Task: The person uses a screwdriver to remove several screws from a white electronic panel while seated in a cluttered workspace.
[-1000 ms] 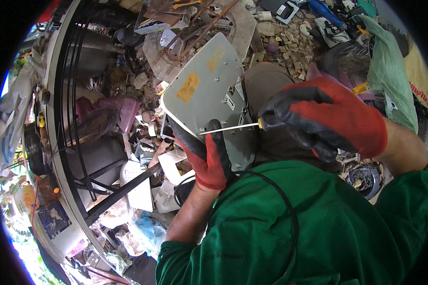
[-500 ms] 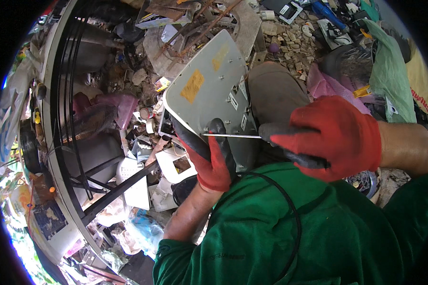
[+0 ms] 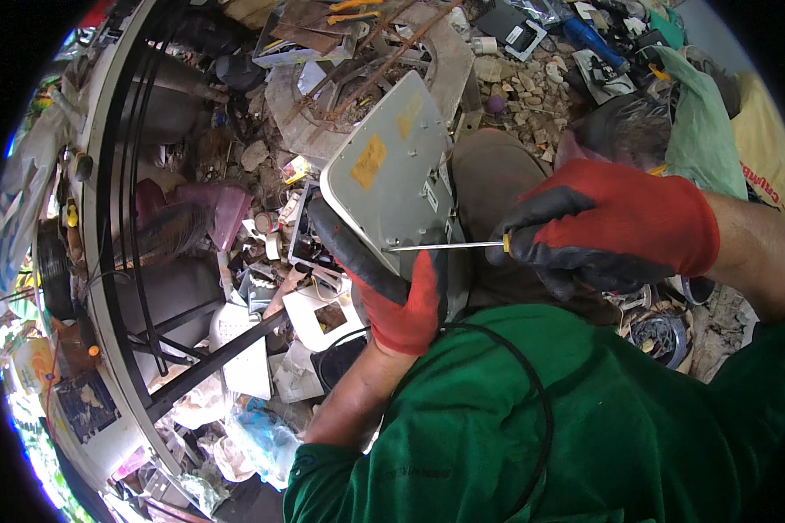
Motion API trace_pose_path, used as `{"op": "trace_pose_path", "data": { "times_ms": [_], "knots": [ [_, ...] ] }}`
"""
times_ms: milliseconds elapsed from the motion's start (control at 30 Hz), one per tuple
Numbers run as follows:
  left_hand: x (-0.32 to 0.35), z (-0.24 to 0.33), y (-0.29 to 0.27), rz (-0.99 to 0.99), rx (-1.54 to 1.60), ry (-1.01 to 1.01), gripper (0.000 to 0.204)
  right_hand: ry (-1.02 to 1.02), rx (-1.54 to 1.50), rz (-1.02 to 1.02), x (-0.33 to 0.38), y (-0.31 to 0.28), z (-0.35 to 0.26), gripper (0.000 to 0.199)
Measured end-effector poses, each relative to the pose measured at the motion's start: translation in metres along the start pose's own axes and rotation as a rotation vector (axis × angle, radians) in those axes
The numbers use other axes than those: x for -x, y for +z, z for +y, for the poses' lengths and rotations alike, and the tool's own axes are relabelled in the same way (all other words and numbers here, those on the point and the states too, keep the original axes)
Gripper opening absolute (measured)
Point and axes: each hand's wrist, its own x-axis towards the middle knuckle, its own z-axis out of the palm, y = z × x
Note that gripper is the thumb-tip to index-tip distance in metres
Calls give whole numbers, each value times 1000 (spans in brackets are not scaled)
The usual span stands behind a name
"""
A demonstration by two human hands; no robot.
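My left hand (image 3: 399, 301), in a red glove with black-coated fingers, is closed around the lower corner of a light grey flat housing (image 3: 379, 179). The housing stands tilted by my knee, with tan tape patches and several small screw posts on its face. In my right hand (image 3: 610, 231), gloved the same way, is a screwdriver (image 3: 462, 245). Its long thin shaft points left, and a bit of yellow handle shows at my fingers; the rest is hidden. The screwdriver's tip meets the housing near its lower corner, close to my left thumb.
A black metal frame (image 3: 222, 357) crosses the left side. Beyond the housing lies a worn ring-shaped slab (image 3: 292, 113) with rusty rods. Rubble (image 3: 523, 96), a green plastic bag (image 3: 702, 122) and a white plastic cover (image 3: 310, 318) lie around me. A black cable (image 3: 532, 375) runs over my green shirt.
The housing and my left hand have shifted slightly right and the housing has turned more edge-on. My right hand has rolled and moved back, so part of the screwdriver's yellow handle now shows.
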Motion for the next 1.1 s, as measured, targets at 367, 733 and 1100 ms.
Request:
{"op": "trace_pose_path", "data": {
  "times_ms": [367, 733, 1100],
  "knots": [
    [-12, -8, -18, -159, -244, 362, 60, -502, 985, 354, -4, 26, -1, 37],
    [-16, 3, -7, -49, -193, 347, 30, -520, 531, 318, -6, 22, 15, 26],
    [-19, 5, -7, -96, -153, 305, 30, 161, -137, 118, 18, 7, 4, 64]
  ]
}}
